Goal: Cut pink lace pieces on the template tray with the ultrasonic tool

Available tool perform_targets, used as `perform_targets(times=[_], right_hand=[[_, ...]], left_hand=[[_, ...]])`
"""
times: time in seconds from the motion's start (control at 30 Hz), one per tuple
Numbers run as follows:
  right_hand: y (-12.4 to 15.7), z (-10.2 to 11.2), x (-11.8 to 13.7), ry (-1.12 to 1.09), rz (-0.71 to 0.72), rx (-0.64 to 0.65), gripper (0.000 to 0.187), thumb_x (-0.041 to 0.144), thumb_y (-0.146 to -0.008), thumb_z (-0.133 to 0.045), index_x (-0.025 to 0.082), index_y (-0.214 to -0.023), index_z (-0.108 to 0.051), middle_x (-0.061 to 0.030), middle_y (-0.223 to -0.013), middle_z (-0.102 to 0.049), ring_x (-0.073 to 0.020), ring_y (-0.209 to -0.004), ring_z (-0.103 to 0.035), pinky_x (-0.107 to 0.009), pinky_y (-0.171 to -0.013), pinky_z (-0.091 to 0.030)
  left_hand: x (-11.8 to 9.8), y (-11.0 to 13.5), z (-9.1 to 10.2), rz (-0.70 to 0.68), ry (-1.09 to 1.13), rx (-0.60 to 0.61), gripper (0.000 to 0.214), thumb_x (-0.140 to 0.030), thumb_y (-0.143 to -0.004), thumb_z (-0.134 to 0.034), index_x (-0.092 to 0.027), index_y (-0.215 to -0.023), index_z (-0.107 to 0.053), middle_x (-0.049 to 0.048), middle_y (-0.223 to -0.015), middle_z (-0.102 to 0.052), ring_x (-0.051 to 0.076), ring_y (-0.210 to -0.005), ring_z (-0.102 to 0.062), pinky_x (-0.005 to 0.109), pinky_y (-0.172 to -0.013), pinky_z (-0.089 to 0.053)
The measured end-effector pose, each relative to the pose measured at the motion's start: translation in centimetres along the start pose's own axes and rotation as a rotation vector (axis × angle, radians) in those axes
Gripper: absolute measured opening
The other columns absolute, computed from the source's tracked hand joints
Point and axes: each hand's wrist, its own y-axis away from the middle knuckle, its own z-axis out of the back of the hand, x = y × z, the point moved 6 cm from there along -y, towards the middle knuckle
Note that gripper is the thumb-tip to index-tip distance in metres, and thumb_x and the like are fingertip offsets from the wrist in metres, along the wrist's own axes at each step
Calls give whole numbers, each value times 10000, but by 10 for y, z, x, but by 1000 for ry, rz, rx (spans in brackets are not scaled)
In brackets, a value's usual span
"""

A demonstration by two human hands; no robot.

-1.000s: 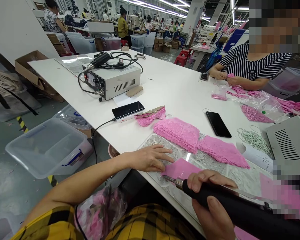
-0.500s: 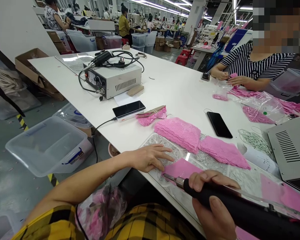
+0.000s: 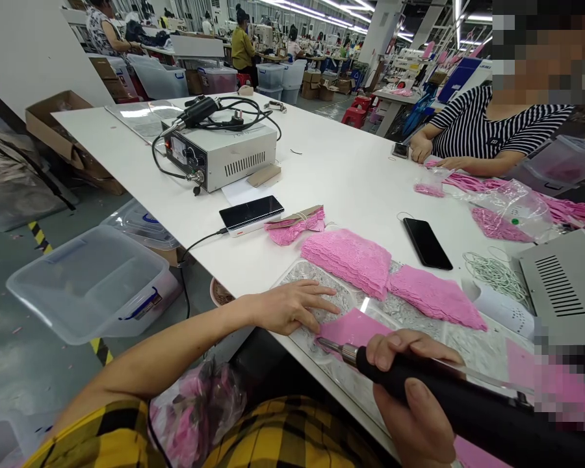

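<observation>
My left hand (image 3: 287, 307) lies flat with fingers spread on a textured glass plate (image 3: 316, 276) at the table's near edge. Its fingertips touch the left end of a flat pink fabric piece (image 3: 353, 327). My right hand (image 3: 412, 390) is wrapped round the thick black handle of a hot cutting tool (image 3: 468, 409). The tool's metal tip (image 3: 334, 347) rests at the near edge of that pink piece. Two stacks of pink lace (image 3: 348, 259) lie on the plate just beyond.
A grey power unit (image 3: 224, 156) with cables, two phones (image 3: 250, 212) (image 3: 426, 242), a lace bundle (image 3: 295, 226) and a second grey unit (image 3: 565, 286) sit on the white table (image 3: 351, 175). A person in a striped shirt (image 3: 487, 127) handles pink pieces opposite. Clear bins (image 3: 88, 279) stand on the floor left.
My hands and the tool stay nearly still. The person opposite has lowered their hands onto the pink pieces.
</observation>
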Motion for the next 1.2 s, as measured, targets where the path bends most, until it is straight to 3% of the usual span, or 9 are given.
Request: perform_targets(times=[0.5, 0.63, 0.77, 0.9, 1.2], right_hand=[[0, -6, 2, 18, 0, 95, 59, 216, -836, -573, 221, -881, -536, 4, -835, -520, -97, -599, -526, -306, -543, -488], [-2, -4, 2, 8, 10, 55, 94, 220, -823, -565, 219, -915, -546, 1, -846, -514, -97, -590, -517, -304, -536, -478], [-6, 5, 1, 21, 36, -66, 123, 217, -801, -557, 222, -923, -552, -3, -865, -511, -95, -591, -512, -303, -555, -472], [-7, 8, -4, 32, 29, -109, 129, 199, -785, -554, 221, -913, -549, -4, -865, -509, -106, -618, -523, -320, -585, -481], [-6, 0, -7, 36, 43, -56, 124, 201, -811, -545, 224, -933, -546, -4, -879, -500, -105, -628, -526, -328, -591, -491]], left_hand=[[-3, -1, 2, 7, -27, 31, 335, -46, -847, -452, -220, -896, -734, 29, -1384, -547, 238, -1412, -329, 438, -1158, -285], [-2, 1, 7, -25, 14, -69, 344, -52, -852, -424, -201, -887, -732, 54, -1343, -584, 237, -1394, -362, 424, -1136, -328], [-1, 4, 13, -33, 68, -152, 300, -81, -871, -433, -184, -853, -715, 86, -1282, -626, 237, -1365, -406, 405, -1115, -360], [-1, 6, 10, -15, 55, -105, 280, -97, -882, -444, -207, -884, -701, 68, -1306, -611, 237, -1371, -397, 417, -1122, -344], [-1, 7, 4, -10, -20, -38, 352, -58, -838, -440, -237, -959, -718, 37, -1344, -582, 252, -1368, -397, 445, -1134, -322]])
